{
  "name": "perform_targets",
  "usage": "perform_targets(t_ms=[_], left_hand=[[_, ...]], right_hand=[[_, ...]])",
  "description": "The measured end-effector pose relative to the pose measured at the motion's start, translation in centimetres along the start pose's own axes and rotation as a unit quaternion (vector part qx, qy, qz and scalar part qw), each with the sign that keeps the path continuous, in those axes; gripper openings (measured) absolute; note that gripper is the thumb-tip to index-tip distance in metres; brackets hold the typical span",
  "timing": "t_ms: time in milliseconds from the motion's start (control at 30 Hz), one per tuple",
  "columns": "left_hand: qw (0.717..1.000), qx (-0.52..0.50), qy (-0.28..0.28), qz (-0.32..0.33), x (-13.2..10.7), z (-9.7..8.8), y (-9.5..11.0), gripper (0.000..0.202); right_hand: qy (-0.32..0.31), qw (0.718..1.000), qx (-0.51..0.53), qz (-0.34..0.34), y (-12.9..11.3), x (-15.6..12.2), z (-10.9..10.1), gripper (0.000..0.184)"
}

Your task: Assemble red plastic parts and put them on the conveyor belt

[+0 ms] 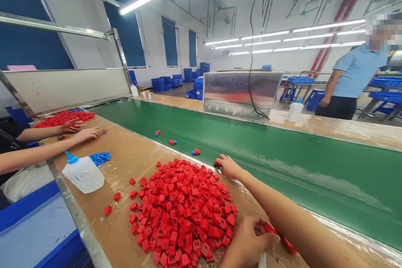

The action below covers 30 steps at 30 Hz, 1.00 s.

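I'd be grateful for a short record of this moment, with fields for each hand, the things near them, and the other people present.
Left hand: holds a white stick-like item, with red pieces beside it.
Right hand: at the edge of the green conveyor belt, above a pile of red square plastic pieces.
Nearby: white squeeze bottle with a blue nozzle; blue pieces.
On belt: red-and-blue pieces.
Others: a co-worker's hands by a second red pile; a person in a light blue shirt standing across the belt.
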<state>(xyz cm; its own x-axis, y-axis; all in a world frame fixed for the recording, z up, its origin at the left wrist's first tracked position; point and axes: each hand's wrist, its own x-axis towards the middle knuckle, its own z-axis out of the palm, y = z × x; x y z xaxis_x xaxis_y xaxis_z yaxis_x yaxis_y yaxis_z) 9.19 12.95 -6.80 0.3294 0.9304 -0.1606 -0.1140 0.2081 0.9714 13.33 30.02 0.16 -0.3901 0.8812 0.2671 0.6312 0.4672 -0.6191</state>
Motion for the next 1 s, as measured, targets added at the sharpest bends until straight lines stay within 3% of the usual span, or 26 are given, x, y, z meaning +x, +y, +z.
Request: perform_targets(t_ms=[133,267,400,500,567,667,767,900,1000], left_hand=[[0.999,0.031,0.007,0.013,0.2,0.0,-0.1,0.021],[0.999,0.039,0.007,0.027,0.1,0.0,0.6,0.029],[0.998,0.048,-0.015,0.027,-0.2,0.3,1.4,0.032],[0.998,0.055,-0.022,0.032,-1.1,0.8,1.9,0.033],[0.997,0.056,-0.02,0.042,-2.3,1.1,2.1,0.032],[0.997,0.055,-0.001,0.053,-5.1,1.5,2.3,0.031],[0.998,0.045,0.008,0.05,-9.2,2.2,2.0,0.03],[0.999,0.032,0.009,0.037,-14.7,4.8,0.5,0.029],[0.998,0.025,-0.046,0.018,-17.5,7.2,-1.0,0.025]], right_hand=[[-0.02,0.999,-0.016,0.025,1.6,-1.0,-1.2,0.02],[0.02,0.996,-0.014,0.091,4.1,-5.9,-6.1,0.014],[0.051,0.987,0.025,0.152,4.8,-16.3,-12.4,0.03],[0.062,0.977,0.101,0.18,2.9,-26.3,-16.0,0.041],[0.093,0.962,0.163,0.197,0.9,-32.5,-17.0,0.047],[0.141,0.94,0.21,0.23,-2.0,-39.7,-16.3,0.047],[0.165,0.923,0.229,0.262,-3.8,-44.1,-13.7,0.047],[0.19,0.913,0.224,0.284,-4.6,-45.9,-10.2,0.047],[0.203,0.922,0.184,0.274,-4.6,-45.4,-8.9,0.039]])
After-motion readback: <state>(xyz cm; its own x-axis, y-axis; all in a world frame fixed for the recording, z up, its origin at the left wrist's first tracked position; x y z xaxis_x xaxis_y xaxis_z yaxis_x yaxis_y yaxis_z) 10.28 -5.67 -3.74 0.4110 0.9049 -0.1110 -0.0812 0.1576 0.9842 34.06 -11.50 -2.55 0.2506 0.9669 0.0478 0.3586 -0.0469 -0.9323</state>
